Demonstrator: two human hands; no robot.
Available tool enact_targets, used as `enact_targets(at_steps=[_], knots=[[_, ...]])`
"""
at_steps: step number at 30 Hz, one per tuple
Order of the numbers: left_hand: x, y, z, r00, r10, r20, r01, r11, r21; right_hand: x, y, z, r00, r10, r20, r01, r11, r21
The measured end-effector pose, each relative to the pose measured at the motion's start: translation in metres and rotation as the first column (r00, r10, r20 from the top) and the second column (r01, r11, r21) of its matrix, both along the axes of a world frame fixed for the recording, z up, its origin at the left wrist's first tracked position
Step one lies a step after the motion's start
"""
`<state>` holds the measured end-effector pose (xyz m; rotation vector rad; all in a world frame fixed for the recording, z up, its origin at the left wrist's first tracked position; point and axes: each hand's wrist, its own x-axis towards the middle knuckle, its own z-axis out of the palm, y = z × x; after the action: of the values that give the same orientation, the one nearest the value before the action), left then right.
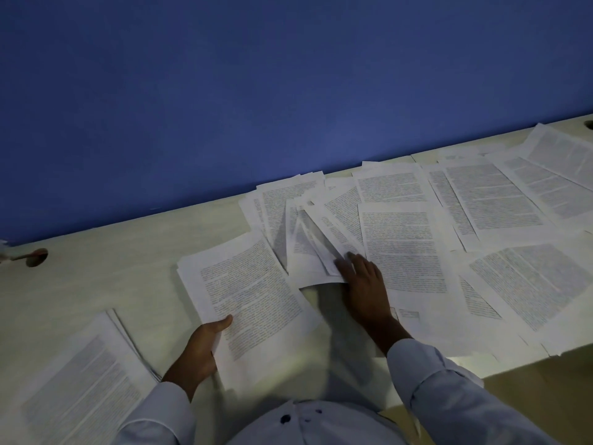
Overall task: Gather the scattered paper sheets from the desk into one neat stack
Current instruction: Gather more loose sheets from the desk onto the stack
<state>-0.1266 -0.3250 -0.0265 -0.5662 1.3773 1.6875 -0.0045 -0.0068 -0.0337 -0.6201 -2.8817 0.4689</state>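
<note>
Many printed white paper sheets (487,200) lie scattered and overlapping over the middle and right of a pale desk (106,271). My left hand (200,348) grips the near left edge of a gathered bundle of sheets (250,300), thumb on top. My right hand (364,281) lies flat, fingers together, pressing on a fan of loose sheets (308,252) just right of the bundle; one sheet's near edge curls up beside it. A separate stack of sheets (86,387) rests at the near left of the desk.
A blue wall (256,91) rises directly behind the desk. One round cable hole (37,257) is at the far left, another (589,124) at the far right. The desk's near edge drops off at the lower right, with floor (545,390) beyond.
</note>
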Motion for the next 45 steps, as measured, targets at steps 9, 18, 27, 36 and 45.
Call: enact_targets(at_steps=[9, 18, 27, 36, 45], knots=[[0.008, -0.013, -0.010, 0.995, -0.024, -0.095, 0.015, 0.995, -0.098, 0.017, -0.071, 0.009, 0.956, 0.286, -0.059, -0.282, 0.957, 0.064], [0.019, 0.000, -0.001, 0.993, 0.006, -0.114, -0.007, 1.000, -0.008, 0.044, -0.121, 0.002, 0.826, 0.563, 0.005, -0.558, 0.820, -0.130], [0.022, -0.008, -0.009, 0.993, -0.045, -0.110, 0.025, 0.984, -0.176, 0.044, -0.134, 0.023, 0.890, 0.452, -0.052, -0.437, 0.817, -0.377], [0.020, 0.015, 0.005, 0.980, -0.146, -0.133, 0.129, 0.983, -0.131, 0.043, -0.099, 0.009, 0.994, 0.055, 0.098, -0.014, 0.927, -0.375], [0.022, 0.043, 0.010, 0.921, -0.235, -0.310, 0.136, 0.941, -0.311, 0.034, -0.090, 0.012, 0.997, -0.070, 0.043, 0.082, 0.891, -0.446]])
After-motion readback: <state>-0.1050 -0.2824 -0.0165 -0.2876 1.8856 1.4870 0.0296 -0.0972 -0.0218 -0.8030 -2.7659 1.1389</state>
